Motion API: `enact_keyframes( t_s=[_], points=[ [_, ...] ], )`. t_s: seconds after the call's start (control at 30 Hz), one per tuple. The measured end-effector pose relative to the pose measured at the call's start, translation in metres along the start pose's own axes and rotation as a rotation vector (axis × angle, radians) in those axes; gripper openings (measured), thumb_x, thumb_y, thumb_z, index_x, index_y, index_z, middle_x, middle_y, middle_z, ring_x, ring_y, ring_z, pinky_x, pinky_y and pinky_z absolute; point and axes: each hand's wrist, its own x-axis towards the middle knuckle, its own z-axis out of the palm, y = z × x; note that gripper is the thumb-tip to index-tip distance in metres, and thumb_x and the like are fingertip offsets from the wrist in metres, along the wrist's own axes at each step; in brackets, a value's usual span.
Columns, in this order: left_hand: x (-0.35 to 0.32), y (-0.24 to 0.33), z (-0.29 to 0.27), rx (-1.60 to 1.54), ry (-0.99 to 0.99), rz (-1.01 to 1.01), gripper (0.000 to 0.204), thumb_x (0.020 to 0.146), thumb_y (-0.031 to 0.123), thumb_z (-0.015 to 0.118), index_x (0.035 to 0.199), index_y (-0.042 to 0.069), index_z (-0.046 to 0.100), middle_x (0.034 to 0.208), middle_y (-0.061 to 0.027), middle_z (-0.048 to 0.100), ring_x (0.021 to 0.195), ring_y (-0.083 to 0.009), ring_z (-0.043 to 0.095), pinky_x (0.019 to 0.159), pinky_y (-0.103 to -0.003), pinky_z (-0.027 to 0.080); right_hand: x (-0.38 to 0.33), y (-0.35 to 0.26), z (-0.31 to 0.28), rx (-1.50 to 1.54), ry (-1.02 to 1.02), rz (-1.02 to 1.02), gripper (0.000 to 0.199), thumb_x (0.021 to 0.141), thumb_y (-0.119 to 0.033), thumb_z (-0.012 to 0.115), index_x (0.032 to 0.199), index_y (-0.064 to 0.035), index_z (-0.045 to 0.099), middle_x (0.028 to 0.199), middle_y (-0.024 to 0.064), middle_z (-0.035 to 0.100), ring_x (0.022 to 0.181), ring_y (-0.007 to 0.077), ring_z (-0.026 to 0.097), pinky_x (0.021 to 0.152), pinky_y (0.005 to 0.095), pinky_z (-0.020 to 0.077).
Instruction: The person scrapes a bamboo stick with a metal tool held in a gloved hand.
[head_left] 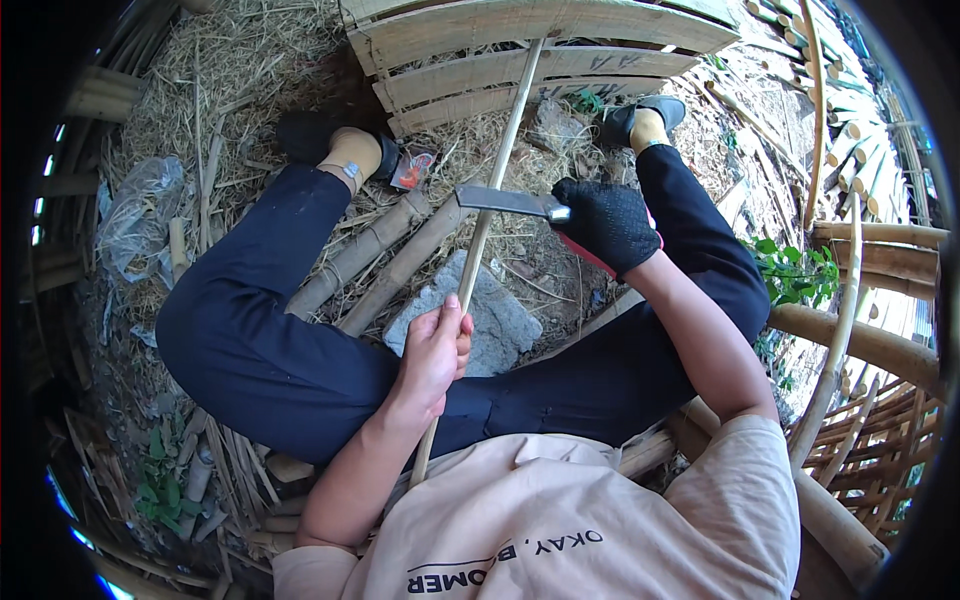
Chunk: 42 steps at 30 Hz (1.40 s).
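My bare left hand (432,350) is closed around a long, thin bamboo strip (508,135). The strip slants from my shirt, up between my legs, to a wooden crate (550,38), against which its far end appears to rest. In a black glove with a pinkish-red palm side, my right hand (608,228) grips a knife (500,200) with a broad, dark, square-ended blade. That blade lies across the strip, beyond my left hand, and seems to touch it. The knife's handle is mostly hidden in the glove.
Below the strip lies a grey stone block (485,315), beside bamboo poles (395,265) on straw-strewn ground. A crumpled clear plastic bag (145,215) is at the left. Cut bamboo pieces (865,150) are piled at the far right, near a woven bamboo basket (875,450).
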Motion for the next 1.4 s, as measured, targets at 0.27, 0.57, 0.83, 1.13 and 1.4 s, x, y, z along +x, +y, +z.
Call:
enact_keyframes(
  t_s=[0.27, 0.57, 0.83, 1.13, 1.4],
  points=[
    [0.003, -0.006, -0.003, 0.054, 0.035, 0.040, 0.041, 0.108, 0.041, 0.038, 0.082, 0.011, 0.048, 0.056, 0.0111, 0.030, 0.043, 0.0000, 0.025, 0.039, -0.020, 0.019, -0.001, -0.025, 0.017, -0.016, -0.153, -0.105, 0.008, 0.079, -0.020, 0.064, 0.083, -0.0143, 0.068, 0.070, 0.0119, 0.068, 0.066, 0.0332, 0.070, 0.059, 0.0451, 0.0535],
    [0.002, -0.007, 0.001, 0.077, 0.041, 0.054, 0.041, 0.108, 0.040, 0.037, 0.081, 0.011, 0.047, 0.056, 0.0105, 0.031, 0.043, -0.0010, 0.026, 0.039, -0.021, 0.020, 0.019, 0.013, 0.012, -0.086, -0.019, 0.033, 0.010, 0.079, -0.017, 0.061, 0.082, -0.0148, 0.070, 0.072, 0.0131, 0.069, 0.069, 0.0334, 0.070, 0.062, 0.0463, 0.0538],
    [0.003, -0.006, -0.001, 0.045, 0.020, 0.055, 0.040, 0.108, 0.041, 0.038, 0.081, 0.012, 0.047, 0.056, 0.0109, 0.031, 0.043, -0.0003, 0.026, 0.039, -0.020, 0.019, 0.024, 0.026, 0.016, -0.129, 0.032, 0.142, 0.013, 0.083, -0.025, 0.063, 0.086, -0.0153, 0.070, 0.073, 0.0134, 0.069, 0.072, 0.0346, 0.070, 0.064, 0.0474, 0.0538],
    [0.001, -0.004, 0.000, 0.013, 0.008, 0.048, 0.039, 0.108, 0.041, 0.040, 0.084, 0.012, 0.047, 0.057, 0.0117, 0.028, 0.042, 0.0009, 0.023, 0.038, -0.019, 0.017, 0.001, -0.001, 0.003, 0.063, -0.025, -0.004, 0.023, 0.082, -0.036, 0.070, 0.088, -0.0138, 0.069, 0.072, 0.0144, 0.067, 0.068, 0.0363, 0.067, 0.062, 0.0468, 0.0528],
    [-0.004, -0.004, -0.003, 0.011, 0.034, 0.029, 0.042, 0.107, 0.043, 0.040, 0.082, 0.011, 0.048, 0.055, 0.0117, 0.030, 0.041, 0.0007, 0.024, 0.038, -0.020, 0.017, -0.008, -0.032, 0.015, 0.018, -0.261, -0.195, 0.015, 0.075, -0.023, 0.068, 0.086, -0.0128, 0.069, 0.070, 0.0144, 0.067, 0.067, 0.0357, 0.068, 0.061, 0.0456, 0.0539]
  ],
)
